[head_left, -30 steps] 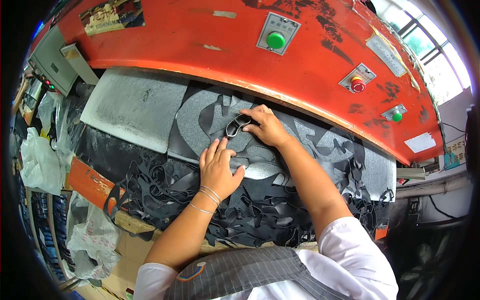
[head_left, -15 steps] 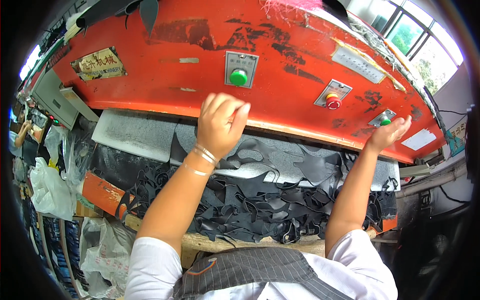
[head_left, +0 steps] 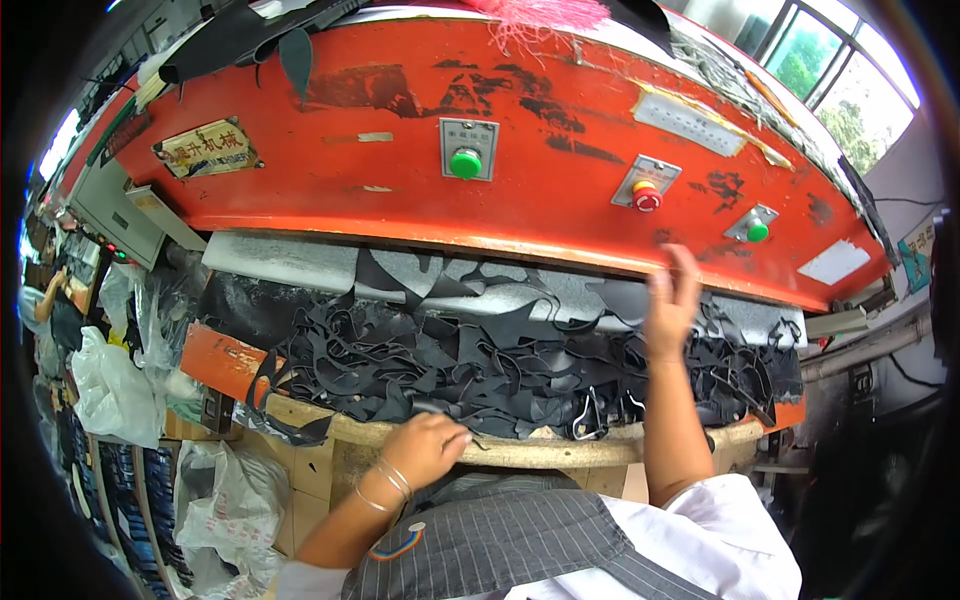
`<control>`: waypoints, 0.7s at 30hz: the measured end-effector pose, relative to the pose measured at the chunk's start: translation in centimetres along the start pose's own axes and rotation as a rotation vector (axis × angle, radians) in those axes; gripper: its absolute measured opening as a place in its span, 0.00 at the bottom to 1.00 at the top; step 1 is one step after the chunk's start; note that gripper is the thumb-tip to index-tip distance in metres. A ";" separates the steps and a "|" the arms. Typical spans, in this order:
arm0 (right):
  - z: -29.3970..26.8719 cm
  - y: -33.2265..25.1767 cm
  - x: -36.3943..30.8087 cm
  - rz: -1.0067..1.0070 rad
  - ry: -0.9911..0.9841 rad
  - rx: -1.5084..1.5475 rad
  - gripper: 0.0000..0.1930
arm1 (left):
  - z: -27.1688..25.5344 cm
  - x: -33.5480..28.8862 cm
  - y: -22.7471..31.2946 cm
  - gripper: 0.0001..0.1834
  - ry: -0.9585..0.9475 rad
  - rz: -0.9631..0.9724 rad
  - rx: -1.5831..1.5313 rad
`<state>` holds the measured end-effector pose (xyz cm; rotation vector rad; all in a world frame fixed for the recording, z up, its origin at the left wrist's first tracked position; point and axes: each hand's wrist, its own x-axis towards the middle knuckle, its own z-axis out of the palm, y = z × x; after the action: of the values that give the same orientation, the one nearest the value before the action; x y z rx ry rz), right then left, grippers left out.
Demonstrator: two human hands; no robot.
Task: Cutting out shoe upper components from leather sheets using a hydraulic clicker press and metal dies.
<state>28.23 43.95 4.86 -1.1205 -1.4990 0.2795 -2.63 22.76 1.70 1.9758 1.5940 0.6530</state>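
My left hand [head_left: 424, 448], fingers curled in and nothing visible in them, is low over the wooden rail [head_left: 540, 455] in front of my apron. A thin dark strip lies at its fingertips. My right hand [head_left: 672, 305] is raised with fingers stretched out, holding nothing, above the front of the pale cutting board [head_left: 285, 262] under the red machine beam [head_left: 330, 170]. Black leather-like scraps [head_left: 470, 365] lie heaped between board and rail. On the beam are a green push button [head_left: 465, 164], a red stop button [head_left: 647, 197] and a smaller green button [head_left: 757, 232].
Black sheet material [head_left: 240, 50] and pink fibres [head_left: 545, 18] lie on top of the beam. Plastic bags [head_left: 118, 388] hang at the left, with another bag [head_left: 228, 505] below. A metal cutting die [head_left: 588, 418] sits among the scraps near the rail. Another person's arm [head_left: 52, 292] shows far left.
My left hand has come down from near the middle green button to the rail. My right hand has moved left and down, away from the right green button.
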 end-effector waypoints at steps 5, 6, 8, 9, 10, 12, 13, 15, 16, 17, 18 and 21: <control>9.9 -4.9 -5.5 -0.339 -0.725 0.199 0.15 | 2.3 -1.2 1.2 0.08 0.175 -0.062 0.143; 11.4 -5.2 -6.4 -0.375 -0.756 0.214 0.14 | 2.9 -1.2 0.8 0.07 0.218 -0.044 0.129; 13.3 -5.5 -6.2 -0.323 -0.802 0.143 0.16 | 3.5 -1.0 0.3 0.07 0.235 -0.031 0.129; 13.8 -5.5 -5.2 -0.267 -0.818 0.106 0.16 | 3.4 -0.6 0.4 0.07 0.262 -0.022 0.132; 14.0 -4.7 -4.2 -0.274 -0.797 0.035 0.16 | 3.2 -0.1 0.6 0.07 0.253 -0.011 0.128; 14.1 -2.1 -2.1 -0.236 -0.751 -0.077 0.17 | 3.0 1.2 1.0 0.07 0.170 -0.024 0.121; 14.7 -0.8 -1.2 -0.248 -0.735 -0.101 0.17 | 2.8 1.8 0.7 0.07 0.157 0.013 0.121; 17.2 1.3 -0.2 -0.237 -0.693 -0.119 0.20 | 2.8 2.6 0.1 0.09 0.121 0.038 0.176; 18.8 2.3 0.5 -0.261 -0.689 -0.086 0.22 | 2.3 3.6 0.0 0.09 0.047 0.018 0.153; 20.2 2.7 1.5 -0.299 -0.708 -0.093 0.23 | 1.5 5.0 -0.1 0.09 -0.029 -0.006 0.137; 21.7 3.5 1.9 -0.321 -0.659 -0.124 0.23 | 0.9 6.8 0.5 0.09 -0.084 -0.172 0.087; 24.3 4.2 3.2 -0.311 -0.680 -0.218 0.25 | -0.3 14.3 -0.9 0.06 0.200 0.128 0.138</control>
<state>9.65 58.38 -3.06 -0.9832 -2.3252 0.3007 -0.73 36.92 1.98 2.1862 1.6782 0.8339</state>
